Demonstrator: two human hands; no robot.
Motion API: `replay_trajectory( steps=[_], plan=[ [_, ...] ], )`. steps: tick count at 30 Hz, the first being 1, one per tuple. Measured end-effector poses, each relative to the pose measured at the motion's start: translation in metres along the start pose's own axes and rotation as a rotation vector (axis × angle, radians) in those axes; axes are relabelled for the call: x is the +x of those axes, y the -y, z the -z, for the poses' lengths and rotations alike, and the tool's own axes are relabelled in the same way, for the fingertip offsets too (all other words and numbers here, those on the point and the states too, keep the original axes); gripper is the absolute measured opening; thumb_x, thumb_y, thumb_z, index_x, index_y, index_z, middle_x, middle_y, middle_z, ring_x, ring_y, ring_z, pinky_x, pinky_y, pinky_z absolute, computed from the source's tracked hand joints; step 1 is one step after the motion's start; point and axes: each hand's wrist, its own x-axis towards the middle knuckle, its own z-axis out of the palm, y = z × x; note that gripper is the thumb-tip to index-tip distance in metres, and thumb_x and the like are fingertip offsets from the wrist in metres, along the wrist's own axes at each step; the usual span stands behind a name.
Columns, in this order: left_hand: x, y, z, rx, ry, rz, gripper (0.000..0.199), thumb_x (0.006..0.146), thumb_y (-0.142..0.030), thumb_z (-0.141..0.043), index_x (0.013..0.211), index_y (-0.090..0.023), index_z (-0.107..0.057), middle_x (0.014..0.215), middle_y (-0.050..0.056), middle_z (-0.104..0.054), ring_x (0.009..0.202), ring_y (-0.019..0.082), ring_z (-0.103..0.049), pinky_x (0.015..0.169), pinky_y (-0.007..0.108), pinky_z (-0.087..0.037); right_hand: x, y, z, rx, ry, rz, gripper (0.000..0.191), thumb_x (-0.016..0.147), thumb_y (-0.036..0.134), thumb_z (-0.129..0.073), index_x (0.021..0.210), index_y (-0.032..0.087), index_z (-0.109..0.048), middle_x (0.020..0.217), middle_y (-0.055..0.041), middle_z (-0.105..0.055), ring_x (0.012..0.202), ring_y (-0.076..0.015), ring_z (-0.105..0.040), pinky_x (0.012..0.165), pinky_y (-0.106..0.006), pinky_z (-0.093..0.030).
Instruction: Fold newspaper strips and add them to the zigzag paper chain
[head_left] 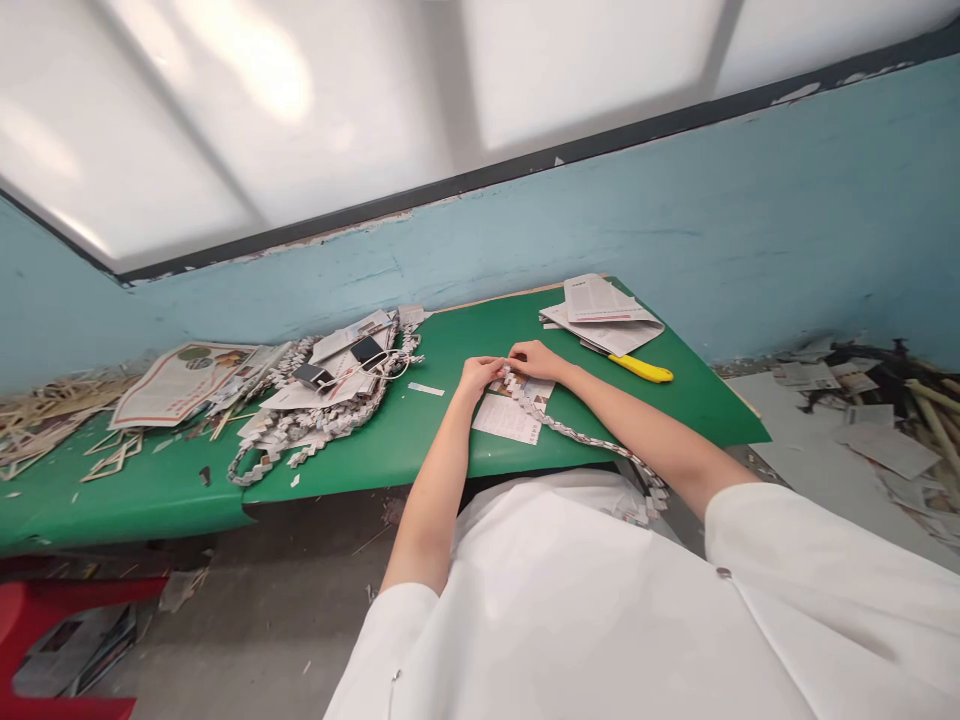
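Observation:
A long zigzag chain of folded newspaper [570,433] runs from between my hands across the green table and down over its front edge near my right forearm. My left hand [482,372] pinches the far end of the chain. Close beside it, my right hand [534,357] has its fingers bent around the same end. Beneath the chain lie printed paper pieces [507,419]. To the right, a yellow-handled tool [641,369] sticks out from under folded newspaper sheets [609,312].
Left on the green table [420,440] is a heap of folded-paper chains [330,425] with dark devices [367,352] and a white cable. Farther left are newspapers [180,385] and thin sticks. A red stool [45,620] stands lower left; papers and sticks litter the right side.

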Motion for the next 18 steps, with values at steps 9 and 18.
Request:
replay_trajectory(
  steps=[9, 18],
  plan=[
    [0.0035, 0.0025, 0.0001, 0.006, -0.017, 0.0, 0.013, 0.076, -0.016, -0.087, 0.08, -0.01, -0.076, 0.067, 0.007, -0.071, 0.061, 0.012, -0.063, 0.079, 0.03, -0.059, 0.0043, -0.0065, 0.0001, -0.03, 0.005, 0.055, 0.025, 0.092, 0.038, -0.059, 0.081, 0.019, -0.072, 0.08, -0.0071, -0.072, 0.069, -0.0202, -0.06, 0.068, -0.033, -0.043],
    [0.0043, 0.002, 0.0004, 0.009, -0.03, 0.018, 0.009, 0.08, -0.014, -0.083, 0.081, -0.008, -0.076, 0.066, 0.007, -0.071, 0.059, 0.011, -0.061, 0.074, 0.027, -0.057, 0.0047, -0.002, -0.003, -0.064, -0.01, 0.014, 0.022, 0.092, 0.033, -0.06, 0.081, 0.019, -0.073, 0.079, -0.0068, -0.073, 0.069, -0.0198, -0.061, 0.068, -0.032, -0.042]
  ],
)
